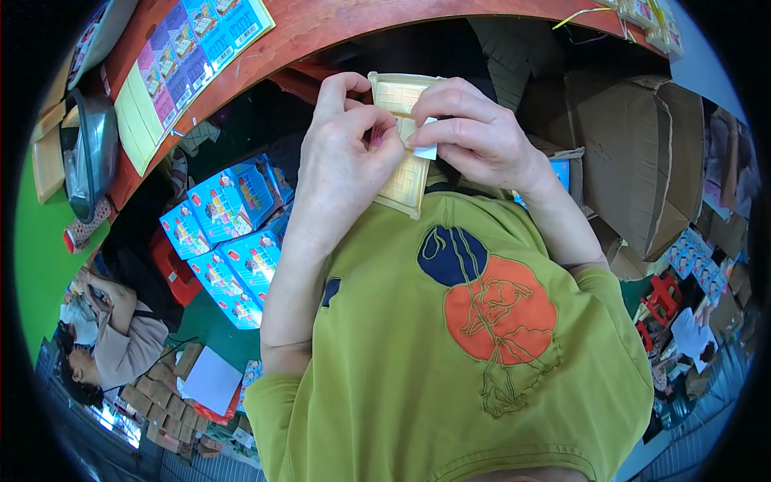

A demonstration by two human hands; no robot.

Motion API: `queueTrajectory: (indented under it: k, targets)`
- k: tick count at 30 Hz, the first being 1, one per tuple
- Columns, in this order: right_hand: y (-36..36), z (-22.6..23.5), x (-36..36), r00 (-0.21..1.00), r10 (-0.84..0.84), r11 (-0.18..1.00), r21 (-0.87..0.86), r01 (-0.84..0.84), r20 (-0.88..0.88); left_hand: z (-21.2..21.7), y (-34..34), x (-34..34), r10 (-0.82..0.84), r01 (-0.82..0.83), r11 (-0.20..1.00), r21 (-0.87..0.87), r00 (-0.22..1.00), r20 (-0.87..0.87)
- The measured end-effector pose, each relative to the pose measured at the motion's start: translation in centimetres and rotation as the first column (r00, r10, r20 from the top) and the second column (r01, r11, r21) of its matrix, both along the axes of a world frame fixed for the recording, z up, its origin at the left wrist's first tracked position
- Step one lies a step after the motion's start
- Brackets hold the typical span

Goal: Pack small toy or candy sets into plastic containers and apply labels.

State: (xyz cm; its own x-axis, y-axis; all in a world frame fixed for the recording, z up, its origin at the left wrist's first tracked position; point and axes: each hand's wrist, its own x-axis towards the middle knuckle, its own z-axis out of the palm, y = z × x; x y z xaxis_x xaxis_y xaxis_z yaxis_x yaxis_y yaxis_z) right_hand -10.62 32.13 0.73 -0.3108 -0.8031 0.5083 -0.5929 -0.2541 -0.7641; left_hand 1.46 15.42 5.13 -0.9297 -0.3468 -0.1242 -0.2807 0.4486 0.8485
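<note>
A cream-yellow moulded plastic panel (pixel 399 190) with a raised woven-look pattern is held upright against my front, above my green shirt. My left hand (pixel 341 157) is closed at the panel's left side, thumb and index finger pinched over its middle. From the other side comes my right hand (pixel 478 136), its fingers closed on a small white slip of paper (pixel 426 143) at the panel's face. Part of the panel is hidden behind both hands, and a bit of pink shows beside the left fingertips.
Printed card sheets (pixel 181 48) lie on the red-brown table (pixel 337 24) ahead. Stacked blue printed boxes (pixel 233 213) stand at left, a large open cardboard carton (pixel 622 153) at right. Another person (pixel 120 337) sits far left near brown cartons (pixel 161 406). A clear pouch (pixel 88 153) rests by the table's end.
</note>
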Motion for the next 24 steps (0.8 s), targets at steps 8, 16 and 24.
queueTrajectory:
  k: [8, 16, 24]
  targets:
    - [0.2, -0.2, -0.3, 1.0, 0.009, 1.0, -0.002, -0.009, 0.024, 0.4, 0.0, -0.1, -0.125, 0.125, 0.985, -0.123, 0.992, 0.002]
    - [1.2, 0.1, -1.8, 0.996, -0.02, 0.999, -0.038, 0.023, 0.093, -1.4, -1.9, 0.6, -0.006, 0.062, 0.902, 0.427, 0.991, -0.132]
    - [1.3, 0.4, -1.9, 0.995, -0.016, 0.998, -0.06, 0.022, 0.097, -1.6, -0.7, -0.6, 0.086, -0.248, 0.372, 0.895, 0.969, 0.233]
